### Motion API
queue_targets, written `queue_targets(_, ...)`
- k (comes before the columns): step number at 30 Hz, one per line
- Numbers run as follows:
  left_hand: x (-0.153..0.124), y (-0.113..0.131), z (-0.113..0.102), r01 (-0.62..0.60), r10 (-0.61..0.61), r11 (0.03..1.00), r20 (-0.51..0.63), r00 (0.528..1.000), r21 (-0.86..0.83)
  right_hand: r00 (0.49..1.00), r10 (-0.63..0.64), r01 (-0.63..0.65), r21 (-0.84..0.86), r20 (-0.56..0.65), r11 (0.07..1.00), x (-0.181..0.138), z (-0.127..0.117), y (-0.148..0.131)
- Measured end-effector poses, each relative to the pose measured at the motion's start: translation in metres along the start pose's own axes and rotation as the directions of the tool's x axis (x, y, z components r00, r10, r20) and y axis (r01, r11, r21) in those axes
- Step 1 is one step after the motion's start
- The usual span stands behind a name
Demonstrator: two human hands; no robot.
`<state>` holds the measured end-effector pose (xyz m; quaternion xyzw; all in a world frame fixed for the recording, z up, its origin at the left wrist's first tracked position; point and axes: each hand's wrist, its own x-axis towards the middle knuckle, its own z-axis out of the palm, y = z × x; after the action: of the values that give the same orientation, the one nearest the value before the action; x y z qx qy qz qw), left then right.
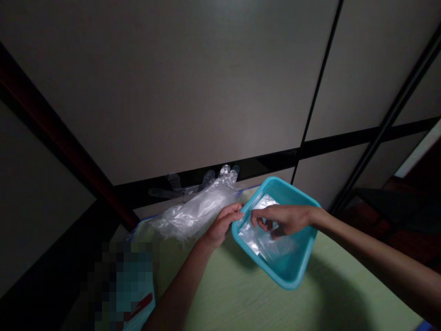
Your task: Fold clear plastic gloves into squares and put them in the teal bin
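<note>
A teal plastic basin (308, 257) is tilted towards me above the light green surface. At its left rim, my left hand (220, 225) is closed, thumb and fingers gripping the edge. My right hand (280, 218) reaches inside the basin from the right, its fingers curled in a pinch on thin clear plastic. Beneath it lie clear disposable plastic gloves (250, 236), crumpled and shiny against the basin's inner wall. Just left of my left hand, a loose heap of clear plastic gloves (196, 209) rests on the surface, several glove fingers sticking up at the back.
The light green surface (220, 294) has a blue edge. Behind it stand tall grey panels (213, 92) with a black horizontal band (337, 146). A dark red post (69, 138) slants down at left. A blurred-out pale item (134, 280) is at lower left.
</note>
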<state>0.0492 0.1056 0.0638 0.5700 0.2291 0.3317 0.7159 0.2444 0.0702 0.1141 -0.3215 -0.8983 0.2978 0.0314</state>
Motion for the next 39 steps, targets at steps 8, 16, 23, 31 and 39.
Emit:
queue_targets(8, 0.0, 0.001, 0.0, -0.019, 0.018, 1.0, 0.019, 1.0, 0.017, 0.993, 0.075, -0.088, -0.14, -0.095, 0.986, 0.003, 0.004, -0.005)
queue_targets(16, 0.0, 0.0, 0.0, 0.006, -0.006, 1.0, 0.008, 1.0, -0.009, 0.992, 0.016, -0.036, -0.162, -0.125, 0.986, 0.008, 0.015, 0.001)
queue_targets(23, 0.001, -0.001, 0.001, 0.024, -0.024, 0.999, -0.001, 1.0, -0.025, 0.989, 0.048, -0.106, -0.433, -0.141, 0.895, 0.008, 0.022, -0.006)
queue_targets(31, 0.0, -0.002, 0.0, 0.036, -0.036, 0.998, 0.014, 0.999, -0.052, 0.988, 0.084, -0.133, -0.439, -0.129, 0.889, 0.006, 0.028, -0.004)
queue_targets(39, -0.001, -0.001, 0.0, 0.038, -0.038, 0.998, -0.007, 0.999, -0.054, 0.995, 0.103, -0.098, -0.43, -0.012, 0.898, 0.011, 0.028, -0.009)
